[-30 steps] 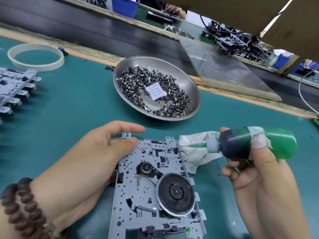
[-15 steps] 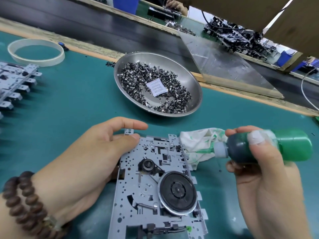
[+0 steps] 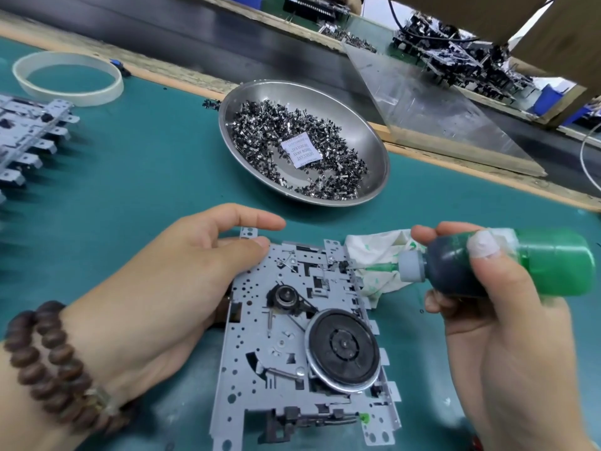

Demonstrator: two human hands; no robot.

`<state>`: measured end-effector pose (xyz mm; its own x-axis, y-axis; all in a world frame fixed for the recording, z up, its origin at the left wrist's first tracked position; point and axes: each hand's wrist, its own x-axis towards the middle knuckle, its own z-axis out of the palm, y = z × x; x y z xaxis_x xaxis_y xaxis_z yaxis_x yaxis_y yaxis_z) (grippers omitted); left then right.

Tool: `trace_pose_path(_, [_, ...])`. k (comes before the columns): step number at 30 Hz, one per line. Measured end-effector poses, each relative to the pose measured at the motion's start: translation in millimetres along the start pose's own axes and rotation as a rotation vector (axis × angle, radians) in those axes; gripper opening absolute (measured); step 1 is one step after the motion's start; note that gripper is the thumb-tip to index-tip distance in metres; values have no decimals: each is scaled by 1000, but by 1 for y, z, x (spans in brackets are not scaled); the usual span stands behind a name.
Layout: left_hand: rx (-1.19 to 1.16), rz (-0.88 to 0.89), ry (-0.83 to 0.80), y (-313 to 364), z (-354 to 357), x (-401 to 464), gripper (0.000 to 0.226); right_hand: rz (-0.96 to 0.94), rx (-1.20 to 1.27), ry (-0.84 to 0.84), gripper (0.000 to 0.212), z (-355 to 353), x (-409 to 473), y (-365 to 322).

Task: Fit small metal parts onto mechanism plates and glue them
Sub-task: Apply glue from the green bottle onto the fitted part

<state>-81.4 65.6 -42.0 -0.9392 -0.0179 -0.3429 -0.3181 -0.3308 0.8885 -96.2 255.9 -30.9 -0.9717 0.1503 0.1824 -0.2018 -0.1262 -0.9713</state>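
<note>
A grey metal mechanism plate (image 3: 286, 336) with a black flywheel (image 3: 344, 347) lies on the green mat in front of me. My left hand (image 3: 169, 288) grips its upper left edge, thumb on top and index finger stretched over the far corner. My right hand (image 3: 500, 320) holds a green glue bottle (image 3: 507, 265) sideways, its thin nozzle tip pointing left at a small part near the plate's upper right corner. A green glue dot (image 3: 364, 418) sits at the plate's lower right. A steel bowl (image 3: 374, 148) of small metal parts (image 3: 270, 135) stands behind.
A glue-stained white cloth (image 3: 374, 255) lies under the nozzle, right of the plate. More mechanism plates (image 3: 26, 138) are stacked at the left edge, with a white tape ring (image 3: 68, 78) behind them. A clear plastic sheet (image 3: 439, 109) leans at the back right.
The bottle has moved left, bringing its nozzle tip from over the cloth to the plate's upper right corner. My left hand keeps its grip on the plate.
</note>
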Motion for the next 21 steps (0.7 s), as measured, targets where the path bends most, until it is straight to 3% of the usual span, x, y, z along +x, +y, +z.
trace_pose_path(10, [6, 13, 7, 0, 0, 0, 21, -42, -14, -15, 13, -1, 0, 2])
trace_pose_path(15, [7, 14, 4, 0, 0, 0, 20, -50, -36, -40, 21, -1, 0, 3])
trace_pose_path(21, [15, 15, 0, -1, -2, 1, 22, -56, -54, -58, 3, 0, -1, 2])
